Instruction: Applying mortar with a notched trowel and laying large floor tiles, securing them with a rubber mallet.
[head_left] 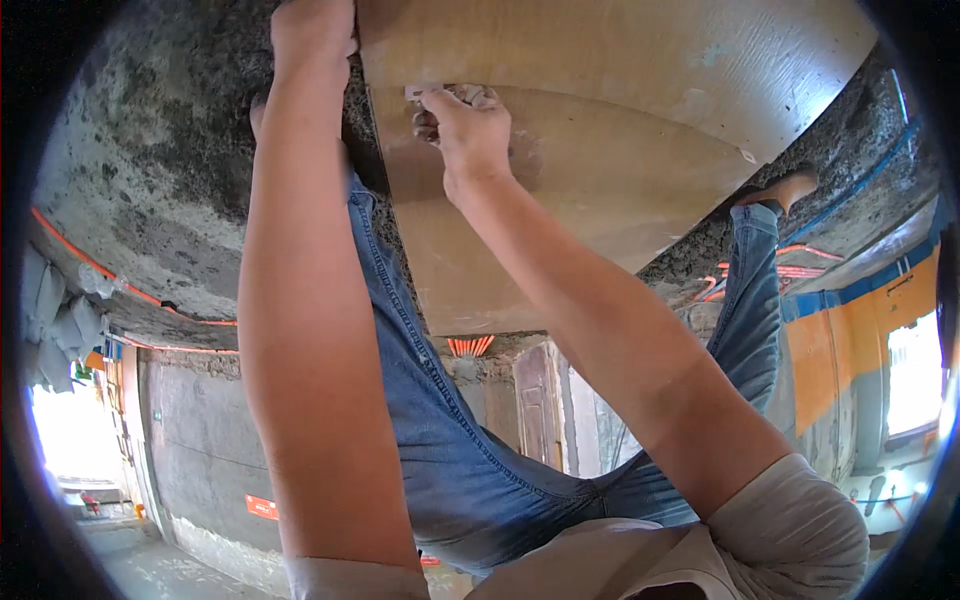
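Observation:
A large tan board (620, 150) lies before me on rough grey ground, a thin curved line running across its surface to a small pale tab at its right edge. My left hand (310, 30) is at the board's upper left edge, fingers curled; what they hold is unclear. My right hand (470, 125) rests on the board's left part, fingers closed around a small pale flat piece (418, 93), partly hidden by them.
My jeans-clad legs (450, 465) flank the board, a bare foot (785, 190) at right. Orange conduits (150, 295) and a blue pipe (860, 182) run along the rough ground (150, 150). Grey bags (55, 310) are at left; unfinished walls and bright windows lie around.

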